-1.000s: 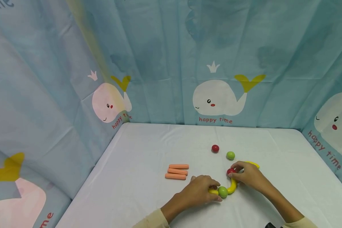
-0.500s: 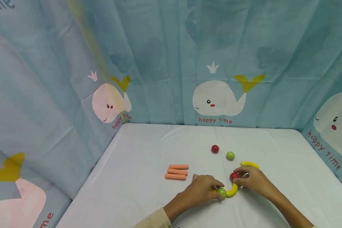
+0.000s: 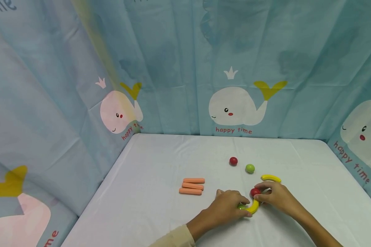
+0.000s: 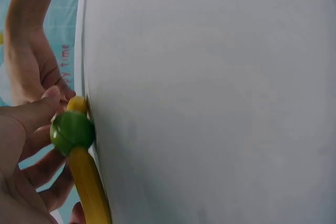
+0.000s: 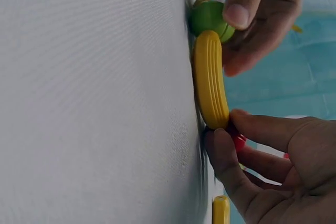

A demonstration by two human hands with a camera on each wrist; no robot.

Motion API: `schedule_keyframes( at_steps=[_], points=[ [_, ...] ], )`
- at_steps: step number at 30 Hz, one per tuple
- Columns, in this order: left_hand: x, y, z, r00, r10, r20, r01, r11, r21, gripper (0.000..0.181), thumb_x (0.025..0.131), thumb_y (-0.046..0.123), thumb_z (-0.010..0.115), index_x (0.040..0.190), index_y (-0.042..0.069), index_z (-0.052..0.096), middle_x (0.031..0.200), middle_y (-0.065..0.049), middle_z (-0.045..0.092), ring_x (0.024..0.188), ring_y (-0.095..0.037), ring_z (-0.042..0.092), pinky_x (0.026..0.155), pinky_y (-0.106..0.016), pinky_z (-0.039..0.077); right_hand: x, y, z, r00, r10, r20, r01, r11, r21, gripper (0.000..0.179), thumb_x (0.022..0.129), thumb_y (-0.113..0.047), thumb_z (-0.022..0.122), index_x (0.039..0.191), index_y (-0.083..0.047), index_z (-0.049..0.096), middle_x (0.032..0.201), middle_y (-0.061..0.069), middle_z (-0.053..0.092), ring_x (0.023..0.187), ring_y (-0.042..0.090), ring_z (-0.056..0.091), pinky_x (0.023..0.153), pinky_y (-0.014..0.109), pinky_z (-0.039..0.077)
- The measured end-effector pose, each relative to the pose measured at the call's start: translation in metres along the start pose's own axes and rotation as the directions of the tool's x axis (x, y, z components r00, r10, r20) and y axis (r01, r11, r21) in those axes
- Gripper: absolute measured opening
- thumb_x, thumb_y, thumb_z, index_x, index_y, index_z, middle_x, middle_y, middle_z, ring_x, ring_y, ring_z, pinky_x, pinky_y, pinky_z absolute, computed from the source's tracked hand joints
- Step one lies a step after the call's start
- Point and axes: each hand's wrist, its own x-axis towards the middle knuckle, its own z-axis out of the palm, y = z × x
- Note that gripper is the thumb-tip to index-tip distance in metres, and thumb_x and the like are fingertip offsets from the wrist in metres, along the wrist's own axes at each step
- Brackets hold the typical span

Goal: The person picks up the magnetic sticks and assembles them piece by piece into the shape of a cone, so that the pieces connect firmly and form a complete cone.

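A curved yellow toy banana (image 3: 253, 207) lies on the white table between a glossy green ball (image 3: 242, 207) and a glossy red ball (image 3: 255, 192), its ends meeting both. My left hand (image 3: 227, 207) holds the green ball between thumb and fingers, which hide most of it in the head view. A second toy banana (image 4: 90, 187) extends from the green ball's other side, below my left hand's fingers. My right hand (image 3: 275, 196) pinches the red ball between thumb and index finger, right against the banana's end. The red ball (image 5: 239, 140) is mostly covered in the right wrist view.
Three orange-pink sticks (image 3: 192, 186) lie side by side left of the hands. Farther back sit another red ball (image 3: 233, 161) and another green ball (image 3: 250, 168). One more toy banana (image 3: 271, 178) lies just beyond my right hand. A printed cloth (image 3: 173, 68) hangs behind the table (image 3: 148, 161).
My left hand has moved right and now covers more of the green ball. My right hand has drawn the red ball slightly nearer and rightward, uncovering the toy banana behind it.
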Motion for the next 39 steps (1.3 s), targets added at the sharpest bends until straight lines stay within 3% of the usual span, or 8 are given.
schedule_keyframes(
  at_steps=[5,15,23,28,36,39],
  points=[
    [0.004,0.009,0.002,0.999,-0.028,-0.018,0.028,0.999,-0.017,0.034,0.090,0.050,0.082,0.116,0.028,0.082,0.093,0.023,0.072,0.086,0.012,0.057,0.074,-0.030,0.034,-0.001,-0.001,0.000,1.000,-0.001,0.009,0.001,1.000,0.013,0.042,0.087,-0.017,0.087,0.121,0.003,0.073,0.098,0.005,0.077,0.081,0.018,0.071,0.065,0.027,0.059],
    [0.011,0.019,0.006,0.997,-0.078,-0.017,0.078,0.997,-0.010,0.017,0.090,0.039,0.086,0.104,0.029,0.084,0.077,0.023,0.060,0.073,0.009,0.049,0.070,-0.027,0.035,0.000,-0.001,-0.008,0.999,-0.012,0.033,0.012,1.000,0.011,0.046,0.093,-0.028,0.083,0.126,0.002,0.071,0.104,0.006,0.073,0.083,0.018,0.070,0.065,0.031,0.059],
    [0.010,0.020,0.006,0.995,-0.101,0.007,0.101,0.994,-0.032,0.021,0.089,0.037,0.087,0.109,0.029,0.085,0.083,0.024,0.067,0.076,0.010,0.051,0.072,-0.025,0.038,0.006,0.001,-0.025,0.996,-0.058,-0.065,0.050,0.993,-0.111,0.041,0.097,-0.030,0.079,0.126,-0.001,0.073,0.107,0.007,0.074,0.085,0.017,0.067,0.061,0.030,0.056],
    [0.008,0.022,0.006,0.990,-0.131,0.052,0.134,0.989,-0.057,0.023,0.090,0.036,0.087,0.112,0.030,0.084,0.084,0.025,0.069,0.077,0.010,0.052,0.072,-0.021,0.039,0.012,0.007,-0.033,0.985,-0.092,-0.146,0.062,0.977,-0.203,0.033,0.095,-0.023,0.081,0.121,-0.003,0.076,0.105,0.005,0.076,0.092,0.020,0.067,0.069,0.029,0.054],
    [0.006,0.022,0.006,0.982,-0.157,0.109,0.165,0.984,-0.071,0.021,0.092,0.037,0.085,0.112,0.030,0.084,0.090,0.024,0.073,0.079,0.008,0.055,0.077,-0.019,0.047,0.022,0.021,-0.041,0.973,-0.111,-0.202,0.049,0.956,-0.289,0.035,0.094,-0.016,0.080,0.122,0.003,0.074,0.122,0.030,0.068,0.106,0.044,0.064,0.082,0.054,0.060],
    [0.007,0.022,0.007,0.978,-0.172,0.122,0.183,0.979,-0.092,0.022,0.091,0.037,0.086,0.111,0.029,0.084,0.092,0.024,0.074,0.079,0.008,0.056,0.081,-0.019,0.049,0.026,0.026,-0.043,0.975,-0.105,-0.195,0.043,0.954,-0.297,0.035,0.094,-0.016,0.079,0.122,0.005,0.074,0.122,0.032,0.067,0.104,0.044,0.064,0.083,0.055,0.060]
  ],
)
